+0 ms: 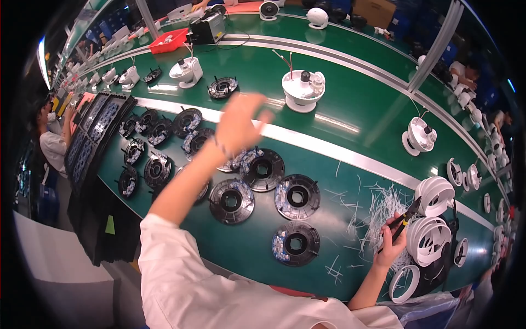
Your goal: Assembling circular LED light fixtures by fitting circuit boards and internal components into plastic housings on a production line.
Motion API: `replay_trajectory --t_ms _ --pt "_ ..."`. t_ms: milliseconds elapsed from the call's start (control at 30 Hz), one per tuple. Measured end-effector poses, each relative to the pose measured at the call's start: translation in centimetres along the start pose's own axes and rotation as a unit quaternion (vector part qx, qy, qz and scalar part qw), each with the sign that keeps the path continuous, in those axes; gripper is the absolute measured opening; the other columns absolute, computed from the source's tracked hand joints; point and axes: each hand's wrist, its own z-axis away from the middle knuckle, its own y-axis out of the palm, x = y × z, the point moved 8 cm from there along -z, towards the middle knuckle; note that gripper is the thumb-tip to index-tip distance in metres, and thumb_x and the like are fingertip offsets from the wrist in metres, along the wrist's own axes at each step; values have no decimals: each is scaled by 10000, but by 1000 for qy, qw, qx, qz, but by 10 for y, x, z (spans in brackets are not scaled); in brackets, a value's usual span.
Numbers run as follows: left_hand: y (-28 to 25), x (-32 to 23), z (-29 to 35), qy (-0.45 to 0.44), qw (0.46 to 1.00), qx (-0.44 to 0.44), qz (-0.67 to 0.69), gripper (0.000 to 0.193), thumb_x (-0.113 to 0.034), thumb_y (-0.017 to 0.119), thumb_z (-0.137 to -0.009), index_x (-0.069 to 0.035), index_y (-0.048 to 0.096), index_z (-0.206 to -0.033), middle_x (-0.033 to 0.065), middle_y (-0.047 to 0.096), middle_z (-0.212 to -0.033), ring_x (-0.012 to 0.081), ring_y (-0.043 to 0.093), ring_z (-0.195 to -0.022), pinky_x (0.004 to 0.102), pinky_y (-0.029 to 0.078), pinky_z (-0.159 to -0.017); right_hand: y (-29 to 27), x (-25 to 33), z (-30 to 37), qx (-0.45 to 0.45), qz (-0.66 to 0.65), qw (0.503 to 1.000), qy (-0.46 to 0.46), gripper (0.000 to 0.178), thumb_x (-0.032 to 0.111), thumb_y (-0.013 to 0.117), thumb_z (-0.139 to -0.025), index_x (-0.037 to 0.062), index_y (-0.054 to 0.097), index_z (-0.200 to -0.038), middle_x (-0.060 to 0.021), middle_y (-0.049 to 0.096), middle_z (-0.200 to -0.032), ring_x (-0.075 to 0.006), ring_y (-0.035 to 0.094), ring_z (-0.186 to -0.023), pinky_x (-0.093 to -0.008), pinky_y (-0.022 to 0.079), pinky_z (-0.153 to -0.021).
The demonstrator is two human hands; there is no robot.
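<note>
My left hand (241,125) is smeared by motion above the white strip between bench and conveyor, so its fingers do not show clearly. It is between a black round part with a circuit board (223,87) and a white fan base with upright wires (303,88) on the conveyor. My right hand (392,241) is closed around a pair of black and yellow pliers (404,222). Their jaws point at the white round housings (434,197), beside a heap of thin white strips (383,208). Several black discs with circuit boards (296,197) lie on the bench between my arms.
On the left stands a stack of black trays holding circuit boards (104,123). More white fan bases (186,72) sit along the green conveyor. A red bin (168,41) and a black box-shaped device (207,28) stand farther back. At left, another person (53,140) is at the line.
</note>
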Motion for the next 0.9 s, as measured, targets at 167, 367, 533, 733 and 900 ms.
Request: replay_trajectory --t_ms 167,367,533,733,900 --pt "62 197 -4 -244 890 289 -255 505 -127 567 -661 -121 436 -1148 77 336 -1247 295 252 -1212 529 383 -853 3 -25 2 -24 -8 998 49 412 38 542 -751 -43 436 -1141 -40 501 -896 -77 458 -697 -189 365 -612" --pt "101 219 -7 -224 929 230 -183 229 -166 604 -725 -38 565 -911 168 586 -898 303 562 -885 396 462 -755 -21 -25 1 -58 -52 996 47 410 56 503 -776 -48 395 -1158 -43 468 -904 -88 419 -680 -204 341 -572" --pt "-20 163 28 -132 987 31 -91 252 -134 613 -703 -39 513 -913 148 561 -932 324 523 -903 408 435 -744 -13 -15 -3 -40 -86 994 50 397 67 484 -798 -52 380 -1162 -47 459 -918 -104 423 -720 -212 342 -602" --pt "-187 202 146 -233 933 -63 -268 360 -114 624 -687 -68 522 -1030 141 558 -993 303 511 -948 377 427 -794 12 4 -7 34 -105 993 33 487 101 513 -750 -58 355 -1182 -62 447 -934 -129 428 -779 -242 359 -673" --pt "-266 286 233 -412 828 7 -381 344 -121 618 -699 -80 524 -1026 180 558 -927 322 527 -911 404 444 -751 31 46 -7 133 -8 991 -7 561 107 584 -682 -60 390 -1181 -86 494 -1004 -141 465 -855 -256 361 -780"
